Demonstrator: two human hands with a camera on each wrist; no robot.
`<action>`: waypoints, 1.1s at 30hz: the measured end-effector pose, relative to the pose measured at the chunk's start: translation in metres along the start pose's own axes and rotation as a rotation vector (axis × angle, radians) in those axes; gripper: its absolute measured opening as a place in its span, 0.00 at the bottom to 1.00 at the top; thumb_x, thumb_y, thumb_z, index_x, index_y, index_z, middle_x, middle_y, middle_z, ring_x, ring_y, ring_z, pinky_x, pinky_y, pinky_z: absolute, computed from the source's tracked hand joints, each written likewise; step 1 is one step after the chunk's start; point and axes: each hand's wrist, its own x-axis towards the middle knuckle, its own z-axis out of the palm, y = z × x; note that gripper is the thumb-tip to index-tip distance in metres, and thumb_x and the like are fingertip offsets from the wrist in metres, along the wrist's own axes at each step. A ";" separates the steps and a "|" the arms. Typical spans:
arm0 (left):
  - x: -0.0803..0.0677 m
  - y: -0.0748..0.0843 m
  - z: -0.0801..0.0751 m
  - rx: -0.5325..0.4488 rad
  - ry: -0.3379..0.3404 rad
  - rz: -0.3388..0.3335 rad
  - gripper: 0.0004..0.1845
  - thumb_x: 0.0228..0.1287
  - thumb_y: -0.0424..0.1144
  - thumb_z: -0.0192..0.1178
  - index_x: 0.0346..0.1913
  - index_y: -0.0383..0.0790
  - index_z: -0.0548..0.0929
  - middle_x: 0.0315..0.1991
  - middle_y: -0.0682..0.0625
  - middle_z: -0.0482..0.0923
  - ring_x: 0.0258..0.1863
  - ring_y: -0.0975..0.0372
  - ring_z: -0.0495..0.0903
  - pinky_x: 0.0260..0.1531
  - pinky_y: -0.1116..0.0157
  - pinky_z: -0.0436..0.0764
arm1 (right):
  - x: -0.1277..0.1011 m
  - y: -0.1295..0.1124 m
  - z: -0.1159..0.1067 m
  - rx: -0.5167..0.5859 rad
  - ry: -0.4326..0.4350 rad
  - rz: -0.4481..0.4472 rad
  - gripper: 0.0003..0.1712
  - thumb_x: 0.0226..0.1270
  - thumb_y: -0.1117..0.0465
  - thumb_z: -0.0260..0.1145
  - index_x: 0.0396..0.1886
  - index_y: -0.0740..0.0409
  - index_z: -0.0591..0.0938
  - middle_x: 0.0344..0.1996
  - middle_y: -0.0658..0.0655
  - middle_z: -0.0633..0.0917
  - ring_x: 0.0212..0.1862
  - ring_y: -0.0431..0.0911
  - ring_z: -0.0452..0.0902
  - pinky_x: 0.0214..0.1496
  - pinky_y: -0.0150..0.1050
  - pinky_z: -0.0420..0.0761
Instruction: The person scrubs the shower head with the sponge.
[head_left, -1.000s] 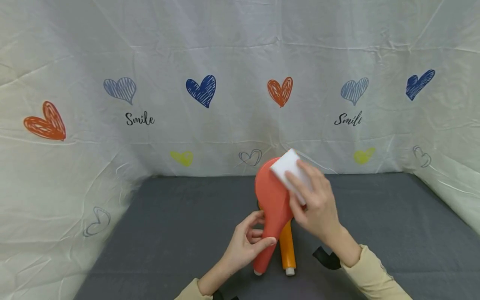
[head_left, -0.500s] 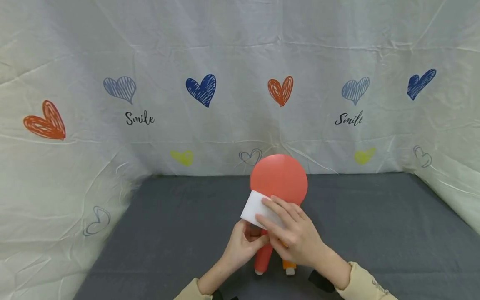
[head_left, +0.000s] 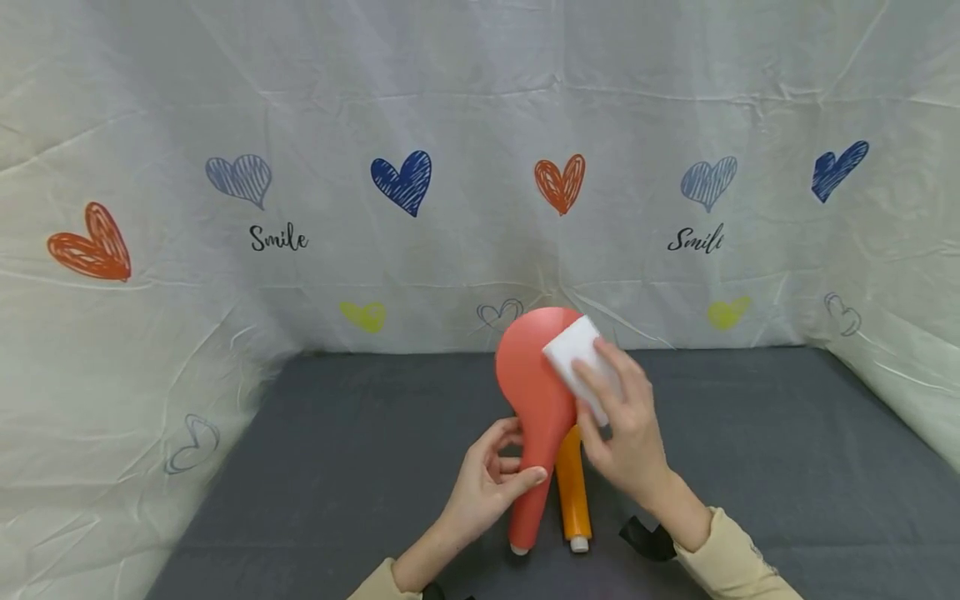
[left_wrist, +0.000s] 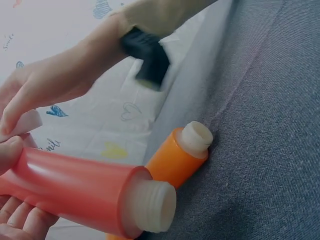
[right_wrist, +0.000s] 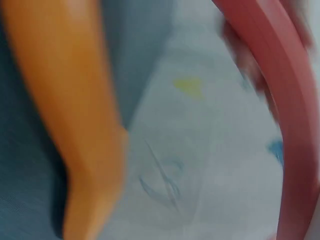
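My left hand grips the handle of a red plastic paddle, thumb across the front. The paddle has a broad round head and a white nub at the handle's end, plain in the left wrist view. My right hand pinches a white block-shaped sponge against the right side of that head. Behind the red paddle lies an orange paddle of the same make, its head mostly hidden in the head view. The right wrist view is blurred, with the orange paddle left and the red paddle's edge right.
A dark grey cloth covers the table. White sheeting printed with hearts and "Smile" hangs at the back and both sides. A black strap hangs at my right wrist.
My right hand swept the sponge from the upper right of the paddle's head down to the neck, then back up to the right edge. The paddle turned in my left hand, which stayed around the handle.
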 end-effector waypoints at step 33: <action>-0.001 0.009 -0.006 -0.418 -0.212 -0.020 0.20 0.71 0.29 0.43 0.63 0.25 0.64 0.49 0.41 0.77 0.41 0.54 0.82 0.43 0.59 0.80 | 0.014 -0.004 -0.005 0.125 0.183 -0.051 0.15 0.67 0.63 0.56 0.46 0.72 0.75 0.52 0.79 0.67 0.50 0.67 0.66 0.53 0.31 0.71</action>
